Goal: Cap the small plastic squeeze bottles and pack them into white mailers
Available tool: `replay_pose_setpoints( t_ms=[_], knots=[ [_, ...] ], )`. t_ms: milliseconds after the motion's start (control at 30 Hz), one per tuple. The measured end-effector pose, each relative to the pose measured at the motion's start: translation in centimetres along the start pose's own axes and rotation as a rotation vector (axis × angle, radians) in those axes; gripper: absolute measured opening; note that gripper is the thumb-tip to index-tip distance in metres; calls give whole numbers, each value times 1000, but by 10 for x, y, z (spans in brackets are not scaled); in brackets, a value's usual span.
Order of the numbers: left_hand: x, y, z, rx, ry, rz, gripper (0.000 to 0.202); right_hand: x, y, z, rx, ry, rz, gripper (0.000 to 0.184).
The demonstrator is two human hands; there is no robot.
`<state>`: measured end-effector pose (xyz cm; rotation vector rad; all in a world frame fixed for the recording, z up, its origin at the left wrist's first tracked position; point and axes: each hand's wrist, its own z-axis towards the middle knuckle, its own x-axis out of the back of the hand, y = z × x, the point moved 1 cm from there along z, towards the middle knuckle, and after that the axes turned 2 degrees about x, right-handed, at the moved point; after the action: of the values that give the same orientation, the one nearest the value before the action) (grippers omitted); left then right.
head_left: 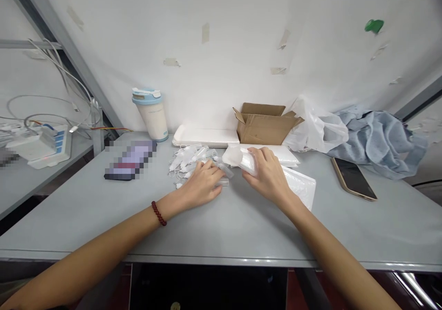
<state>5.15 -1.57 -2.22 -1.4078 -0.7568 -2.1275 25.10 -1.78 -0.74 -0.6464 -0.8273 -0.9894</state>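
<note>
My left hand [203, 183] rests with bent fingers on the near right side of a pile of small clear plastic tubes with white cords [193, 158]. Tube ends stick out just past the fingers, but what lies beneath them is hidden. My right hand [267, 172] is closed around a white bubble mailer [247, 162], its mouth gaping toward the pile. Beyond the wrist shows a flat white padded piece [301, 186]; whether it is the same mailer I cannot tell. Another white mailer [285, 154] lies behind the right hand.
A stack of white mailers [207, 136] and an opened cardboard box [264, 128] stand along the wall. Left are a paper cup [152, 117] and a blurred phone [131, 160]. Right are a white plastic bag [314, 128], blue cloth [380, 140] and a dark-screened phone [354, 179].
</note>
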Motion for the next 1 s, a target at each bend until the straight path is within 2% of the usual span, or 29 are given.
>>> replay_pose_setpoints(
  t_ms=[67, 133, 267, 367, 500, 700, 800, 900, 1000],
  knots=[
    [8, 0, -1, -47, 82, -110, 22, 0, 1, 0, -14, -13, -11, 45],
    [18, 0, -3, -22, 246, -249, 19, 0, 1, 1, -24, -29, -21, 45],
    [32, -2, -5, 152, 613, -651, 29, 0, -1, 0, -24, -65, -17, 46],
    [33, -4, -2, 243, 762, -901, 31, 0, -6, -1, -6, -93, 13, 48],
    [27, -6, 2, 348, 763, -999, 25, 1, -11, -2, 14, -103, 63, 50],
    [21, -6, 1, 401, 757, -1020, 24, 1, -16, -3, 55, -109, 100, 50],
    [15, -5, 0, 422, 700, -1009, 23, 1, -16, -4, 65, -87, 113, 49],
    [9, 0, -1, 372, 604, -906, 16, 0, -16, -4, 73, -71, 120, 47],
    [5, 5, -2, 280, 568, -696, 7, -1, -18, -5, 84, -81, 123, 46]
  ],
)
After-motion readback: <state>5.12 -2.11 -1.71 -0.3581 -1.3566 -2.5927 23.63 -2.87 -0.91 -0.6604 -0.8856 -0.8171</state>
